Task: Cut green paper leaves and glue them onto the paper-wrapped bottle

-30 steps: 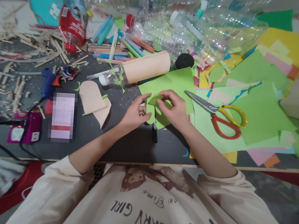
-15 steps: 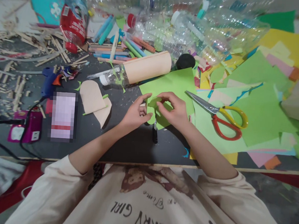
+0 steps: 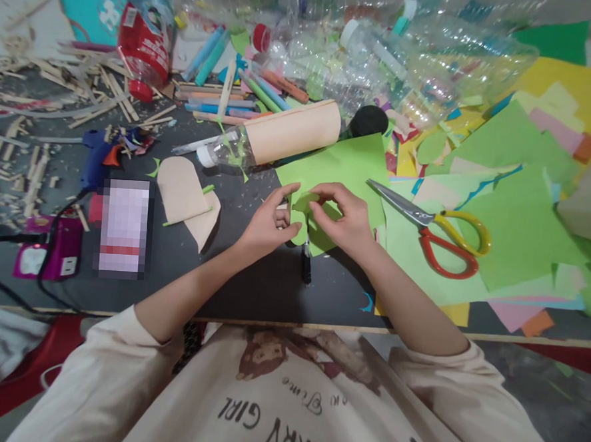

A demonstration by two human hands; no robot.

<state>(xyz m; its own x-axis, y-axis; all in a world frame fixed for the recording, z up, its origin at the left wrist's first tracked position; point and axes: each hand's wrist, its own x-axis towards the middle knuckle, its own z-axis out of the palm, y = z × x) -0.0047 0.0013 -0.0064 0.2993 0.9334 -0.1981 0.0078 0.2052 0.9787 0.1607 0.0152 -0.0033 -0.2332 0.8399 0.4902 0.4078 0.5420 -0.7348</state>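
Both hands meet over a small green paper cutout (image 3: 299, 229) with rounded ends. My left hand (image 3: 270, 221) grips its left edge between thumb and fingers. My right hand (image 3: 344, 216) pinches its upper right part between thumb and forefinger. Below the hands lies a larger green sheet (image 3: 355, 159). A black-handled tool (image 3: 307, 265), perhaps a pen or craft knife, lies just under the cutout, its upper part partly covered. To the right rest scissors (image 3: 428, 219) with one yellow and one red handle loop. Cream paper shapes (image 3: 187, 194) with green strips lie left of my left hand.
Behind the hands lies a clear bottle wrapped in cream paper (image 3: 291, 133). Plastic bottles (image 3: 316, 42) crowd the back. At left are a blue glue gun (image 3: 96, 159), a blurred phone-like object (image 3: 123, 227) and wood sticks (image 3: 38, 172). Coloured paper sheets (image 3: 530, 229) spread at right.
The view has shifted very slightly. Both hands keep the same hold on the green cutout, with no other visible movement.
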